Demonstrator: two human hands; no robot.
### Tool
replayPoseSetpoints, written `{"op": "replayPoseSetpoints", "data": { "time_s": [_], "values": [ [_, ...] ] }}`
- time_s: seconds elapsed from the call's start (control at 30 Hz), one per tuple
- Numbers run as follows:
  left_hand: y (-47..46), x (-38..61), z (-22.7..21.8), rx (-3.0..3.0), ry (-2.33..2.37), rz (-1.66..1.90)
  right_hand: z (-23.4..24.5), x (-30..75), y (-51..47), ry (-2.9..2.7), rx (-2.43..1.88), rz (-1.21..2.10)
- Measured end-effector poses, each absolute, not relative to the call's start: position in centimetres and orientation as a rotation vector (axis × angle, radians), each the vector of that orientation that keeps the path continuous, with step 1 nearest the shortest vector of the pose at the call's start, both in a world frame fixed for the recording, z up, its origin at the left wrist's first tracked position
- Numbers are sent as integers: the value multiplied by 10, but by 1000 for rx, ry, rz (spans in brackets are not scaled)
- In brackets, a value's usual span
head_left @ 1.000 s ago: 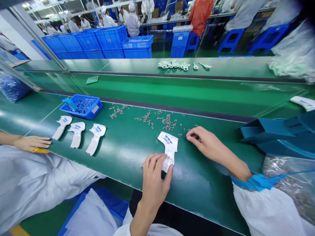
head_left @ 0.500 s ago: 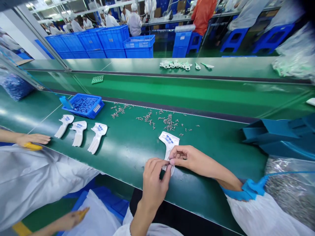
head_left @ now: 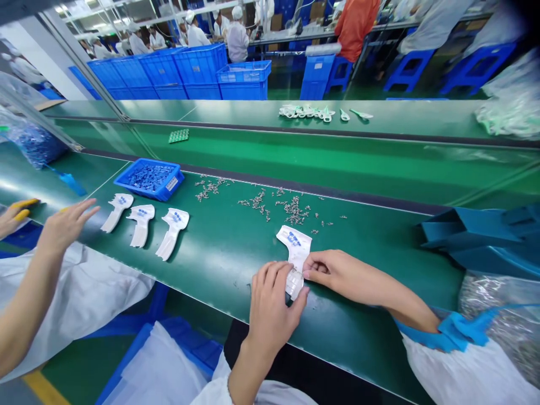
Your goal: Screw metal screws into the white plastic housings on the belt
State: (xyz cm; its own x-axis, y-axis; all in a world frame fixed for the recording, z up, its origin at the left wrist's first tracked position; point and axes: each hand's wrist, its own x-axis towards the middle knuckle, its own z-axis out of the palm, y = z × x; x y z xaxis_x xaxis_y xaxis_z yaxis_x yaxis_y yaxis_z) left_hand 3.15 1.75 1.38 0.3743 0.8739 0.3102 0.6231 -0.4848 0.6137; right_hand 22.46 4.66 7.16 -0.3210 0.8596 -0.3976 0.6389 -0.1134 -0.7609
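A white gun-shaped plastic housing half [head_left: 294, 239] with blue pieces in its head lies on the green bench in front of me. My left hand [head_left: 274, 304] straddles its handle, fingers on the far left side and thumb at the lower right, gripping it. At the handle's right edge, my right hand [head_left: 327, 267] is closed in a pinch; whatever is between its fingertips is too small to make out. Beyond the housing lie scattered small metal screw-like parts [head_left: 295, 211].
Three similar housings [head_left: 172, 233] lie to the left, near a co-worker's hand [head_left: 63, 228]. Behind them stands a blue tray [head_left: 169, 188] of small blue pieces. At right are a teal bin [head_left: 481, 230] and a bag of metal parts [head_left: 485, 298]. A raised shelf [head_left: 236, 115] runs behind.
My hands have drawn apart, and my left hand has settled lower around the handle. The co-worker's hands have shifted, and a blue object has moved from the tray leftward.
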Motion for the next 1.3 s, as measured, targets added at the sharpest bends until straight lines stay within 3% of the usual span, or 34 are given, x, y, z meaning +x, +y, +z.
{"op": "replayPoseSetpoints", "data": {
  "time_s": [0.57,0.7,0.93,1.3],
  "values": [
    [14,33,8,2215,1471,799,68,212,66,-2139,-1936,1194],
    [15,32,4,2175,1483,815,63,210,60,-1876,-1844,1414],
    [17,31,1,1954,1515,902,48,187,32,-831,-1577,1679],
    [13,31,1,1903,1481,940,41,176,32,-951,-1477,1631]
  ]
}}
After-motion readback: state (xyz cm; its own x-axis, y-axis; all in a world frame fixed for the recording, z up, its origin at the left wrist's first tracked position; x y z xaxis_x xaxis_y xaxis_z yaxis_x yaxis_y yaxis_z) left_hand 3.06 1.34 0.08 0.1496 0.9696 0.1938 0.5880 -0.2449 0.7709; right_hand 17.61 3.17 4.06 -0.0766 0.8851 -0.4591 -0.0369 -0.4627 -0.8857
